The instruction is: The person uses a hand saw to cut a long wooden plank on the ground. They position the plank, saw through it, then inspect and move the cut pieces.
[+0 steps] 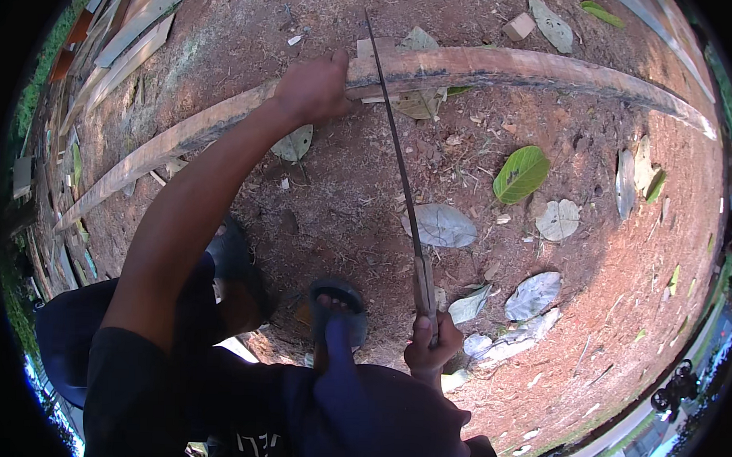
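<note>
A long wooden beam (501, 66) lies across the far side, bowed by the lens. My left hand (313, 88) grips its top, with the fingers curled over the far edge. Just right of those fingers, the thin dark blade of a handsaw (399, 161) crosses the beam. The saw is seen nearly edge-on, and its tip reaches beyond the beam. My right hand (433, 344) is closed around the lower end of its wooden handle (424, 287), close to my body. Whether the teeth sit in a cut cannot be made out.
Planks (134, 59) are piled at the far left. A small wood block (519, 27) lies beyond the beam. Dry leaves (533, 295), a green leaf (521, 175) and wood chips are scattered over reddish soil. My sandaled foot (338, 302) stands below the beam.
</note>
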{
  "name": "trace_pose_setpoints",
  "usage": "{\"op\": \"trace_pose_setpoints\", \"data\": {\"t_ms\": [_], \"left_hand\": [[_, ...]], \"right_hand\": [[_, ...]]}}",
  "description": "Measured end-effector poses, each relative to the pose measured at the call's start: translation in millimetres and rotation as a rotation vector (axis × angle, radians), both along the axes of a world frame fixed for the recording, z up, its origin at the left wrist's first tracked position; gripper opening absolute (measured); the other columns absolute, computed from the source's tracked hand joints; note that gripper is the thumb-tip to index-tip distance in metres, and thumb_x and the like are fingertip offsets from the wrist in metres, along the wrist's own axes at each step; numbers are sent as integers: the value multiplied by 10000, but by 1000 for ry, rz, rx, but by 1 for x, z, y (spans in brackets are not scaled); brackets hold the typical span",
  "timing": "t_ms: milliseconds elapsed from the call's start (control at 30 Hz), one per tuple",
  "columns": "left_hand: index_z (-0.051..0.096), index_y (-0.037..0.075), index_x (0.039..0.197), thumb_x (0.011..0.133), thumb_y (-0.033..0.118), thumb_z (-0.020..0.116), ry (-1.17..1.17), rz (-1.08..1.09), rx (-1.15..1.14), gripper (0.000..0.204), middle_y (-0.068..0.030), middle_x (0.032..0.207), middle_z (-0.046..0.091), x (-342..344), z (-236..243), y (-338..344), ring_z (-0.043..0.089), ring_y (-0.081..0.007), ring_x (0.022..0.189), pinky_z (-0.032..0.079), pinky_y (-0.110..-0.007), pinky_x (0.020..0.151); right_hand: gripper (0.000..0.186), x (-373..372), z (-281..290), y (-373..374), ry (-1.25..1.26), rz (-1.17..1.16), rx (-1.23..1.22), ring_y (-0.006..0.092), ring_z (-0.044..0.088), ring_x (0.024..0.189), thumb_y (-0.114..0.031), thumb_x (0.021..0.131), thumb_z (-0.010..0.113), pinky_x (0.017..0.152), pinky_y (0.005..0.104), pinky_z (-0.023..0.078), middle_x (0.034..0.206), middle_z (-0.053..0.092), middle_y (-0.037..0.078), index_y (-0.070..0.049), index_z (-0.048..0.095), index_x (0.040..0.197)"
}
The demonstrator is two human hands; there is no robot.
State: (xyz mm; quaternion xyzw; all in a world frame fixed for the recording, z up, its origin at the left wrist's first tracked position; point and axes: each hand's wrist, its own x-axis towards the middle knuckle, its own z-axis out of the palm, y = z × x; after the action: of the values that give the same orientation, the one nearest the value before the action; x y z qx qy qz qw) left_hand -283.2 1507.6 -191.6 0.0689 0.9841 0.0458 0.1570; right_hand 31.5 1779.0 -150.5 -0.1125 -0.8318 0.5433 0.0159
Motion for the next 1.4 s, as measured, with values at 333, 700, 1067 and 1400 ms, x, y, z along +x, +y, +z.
{"op": "trace_pose_setpoints", "data": {"t_ms": [333, 700, 1067, 1400], "left_hand": [[506, -68, 1161, 810, 217, 664, -27, 16, 22, 479, -275, 974, 691, -9, 17, -3, 691, -431, 921, 549, -527, 838], [533, -89, 1173, 776, 259, 686, -81, 5, 10, 550, -307, 1022, 684, -8, 28, 4, 672, -452, 983, 533, -528, 893], [568, -92, 1165, 716, 324, 774, -181, -57, 65, 645, -274, 1043, 696, -20, 28, -10, 678, -433, 1000, 530, -499, 900], [585, -113, 1203, 702, 283, 777, -232, -48, 116, 667, -313, 1111, 675, -31, 24, -21, 657, -430, 1075, 524, -473, 946]], "right_hand": [[331, -176, -9, -89, -68, -29, -82, 130, 470, 487, -237, 949, 679, 474, 334, 396, 533, 512, 87, -5, 557, 747], [287, -107, -8, -54, -120, -4, -21, 145, 506, 484, -230, 938, 680, 482, 338, 415, 559, 545, 88, -23, 592, 760], [280, 17, 9, 4, -32, 10, 69, 129, 539, 499, -226, 928, 613, 473, 297, 411, 547, 561, 55, 1, 608, 764], [308, -101, 10, -55, -72, -2, -43, 68, 399, 517, -216, 961, 658, 475, 293, 331, 536, 464, -6, -9, 569, 750]]}}
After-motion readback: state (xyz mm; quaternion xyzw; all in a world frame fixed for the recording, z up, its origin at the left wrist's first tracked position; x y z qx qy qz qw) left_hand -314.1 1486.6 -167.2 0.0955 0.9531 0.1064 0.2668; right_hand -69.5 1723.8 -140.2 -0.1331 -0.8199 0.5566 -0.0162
